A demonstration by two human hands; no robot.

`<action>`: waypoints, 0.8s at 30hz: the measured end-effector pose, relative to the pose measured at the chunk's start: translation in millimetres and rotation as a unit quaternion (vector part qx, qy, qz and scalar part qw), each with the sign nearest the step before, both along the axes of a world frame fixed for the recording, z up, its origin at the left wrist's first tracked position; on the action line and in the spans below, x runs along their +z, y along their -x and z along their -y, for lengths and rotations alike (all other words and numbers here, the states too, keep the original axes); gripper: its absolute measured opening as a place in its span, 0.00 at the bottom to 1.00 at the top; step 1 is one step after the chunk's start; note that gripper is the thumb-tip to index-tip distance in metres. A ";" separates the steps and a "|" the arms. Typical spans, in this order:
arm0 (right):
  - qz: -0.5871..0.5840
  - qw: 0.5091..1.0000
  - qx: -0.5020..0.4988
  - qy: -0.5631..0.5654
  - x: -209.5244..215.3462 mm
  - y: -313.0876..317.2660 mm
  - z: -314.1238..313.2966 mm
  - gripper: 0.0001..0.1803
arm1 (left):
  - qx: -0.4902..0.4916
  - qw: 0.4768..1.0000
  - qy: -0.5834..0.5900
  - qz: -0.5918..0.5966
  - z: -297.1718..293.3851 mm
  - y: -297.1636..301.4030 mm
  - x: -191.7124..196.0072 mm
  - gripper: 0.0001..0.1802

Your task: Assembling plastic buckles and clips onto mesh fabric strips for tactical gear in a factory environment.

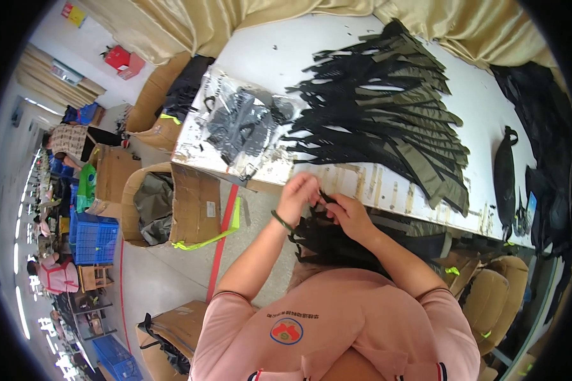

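Observation:
My left hand (300,193), with a dark bracelet on its wrist, is closed in a pinch just off the table's front edge. Close beside it my right hand (351,214) pinches the same small black strap end (325,198), which spans between the fingers; its exact shape is too small to tell. Below the hands, more black straps (337,240) lie across my lap. Beyond the hands, a fanned pile of black and olive padded straps (388,111) covers the middle of the white table (270,47). Left of it lies a clear plastic bag (245,120) of black parts.
Cardboard boxes stand left of the table, one (194,202) holding olive fabric. Black bags (534,127) hang or lie at the right edge. Another open carton (499,298) is at lower right. Blue crates (98,238) and other people are farther left.

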State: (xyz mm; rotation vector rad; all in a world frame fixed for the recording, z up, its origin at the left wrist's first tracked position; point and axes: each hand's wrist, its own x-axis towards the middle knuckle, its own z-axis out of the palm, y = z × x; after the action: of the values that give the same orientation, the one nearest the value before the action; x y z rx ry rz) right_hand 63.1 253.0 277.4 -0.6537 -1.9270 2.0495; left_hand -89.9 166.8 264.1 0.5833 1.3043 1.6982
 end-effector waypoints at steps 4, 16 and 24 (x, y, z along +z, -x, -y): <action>0.064 0.987 0.056 -0.137 -14.0 -2.5 -0.5 0.13 | 0.099 0.891 0.046 -0.441 -41.0 115.1 -24.7 0.12; -0.002 0.988 0.030 -0.151 -22.4 -22.3 -2.9 0.09 | 0.095 0.712 0.164 -0.676 -65.9 181.4 -11.6 0.13; 0.047 0.997 -0.048 -0.046 -11.5 -9.8 -18.9 0.09 | 0.077 0.995 0.002 -0.061 -21.1 83.7 10.7 0.07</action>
State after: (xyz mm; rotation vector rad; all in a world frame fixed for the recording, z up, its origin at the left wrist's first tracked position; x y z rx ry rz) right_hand 72.8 271.9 265.8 -0.8186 -1.9862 1.8917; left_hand -173.6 187.9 274.8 0.6054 1.4715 1.8071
